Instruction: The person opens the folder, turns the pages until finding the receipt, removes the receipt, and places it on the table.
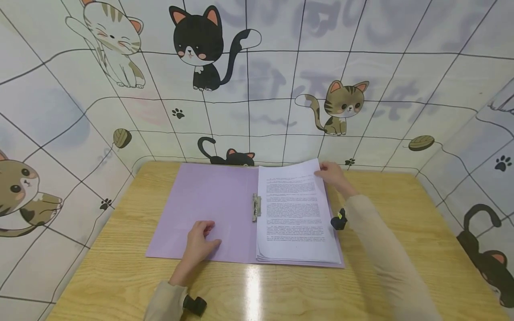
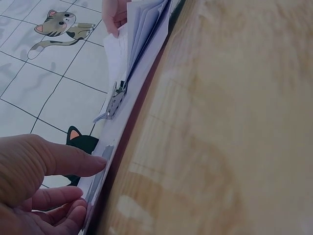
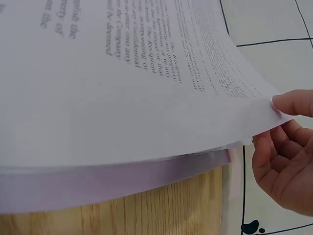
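Bright even light; glare streak on bench (image 1: 254,285); head view edges bowed; wrist views blurred close up.

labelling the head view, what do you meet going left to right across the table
left hand resting on the purple folder → metal clip → stack of printed papers → right hand lifting the papers' far corner, all on the wooden table
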### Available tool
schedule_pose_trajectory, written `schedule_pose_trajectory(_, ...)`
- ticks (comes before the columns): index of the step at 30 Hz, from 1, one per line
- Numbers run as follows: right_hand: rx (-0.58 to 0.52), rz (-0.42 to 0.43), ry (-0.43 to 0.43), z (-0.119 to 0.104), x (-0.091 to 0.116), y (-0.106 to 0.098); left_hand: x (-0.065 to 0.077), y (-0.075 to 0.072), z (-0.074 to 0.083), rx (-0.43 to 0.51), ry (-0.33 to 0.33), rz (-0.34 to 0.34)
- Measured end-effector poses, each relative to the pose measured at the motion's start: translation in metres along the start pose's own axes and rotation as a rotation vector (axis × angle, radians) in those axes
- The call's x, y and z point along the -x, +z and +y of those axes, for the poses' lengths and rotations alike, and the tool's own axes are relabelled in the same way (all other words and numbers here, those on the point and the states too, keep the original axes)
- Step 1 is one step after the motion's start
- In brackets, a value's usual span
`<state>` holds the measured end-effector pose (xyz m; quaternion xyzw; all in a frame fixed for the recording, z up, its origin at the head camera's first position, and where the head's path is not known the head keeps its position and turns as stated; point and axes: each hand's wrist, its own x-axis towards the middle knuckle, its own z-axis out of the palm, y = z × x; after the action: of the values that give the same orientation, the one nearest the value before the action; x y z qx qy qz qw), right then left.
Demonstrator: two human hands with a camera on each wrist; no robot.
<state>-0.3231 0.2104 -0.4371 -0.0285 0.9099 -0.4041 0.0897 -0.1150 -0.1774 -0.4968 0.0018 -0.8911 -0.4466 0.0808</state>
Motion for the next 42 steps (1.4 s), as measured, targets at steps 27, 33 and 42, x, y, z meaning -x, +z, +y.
schedule_pose_trajectory(27, -0.295, -0.251, 0.026, 0.001, 0.061, -0.003, 0.002, -0.002, 0.002, -0.014, -0.007, -0.015)
schedule_pose_trajectory(33, -0.353, -0.273, 0.041, -0.006, 0.072, -0.002, 0.002, -0.002, 0.003, -0.011, -0.015, -0.018)
schedule_pose_trajectory(42, -0.384, -0.304, 0.039, -0.013, 0.083, -0.002, 0.002, -0.001, 0.001, -0.008, -0.012, -0.014)
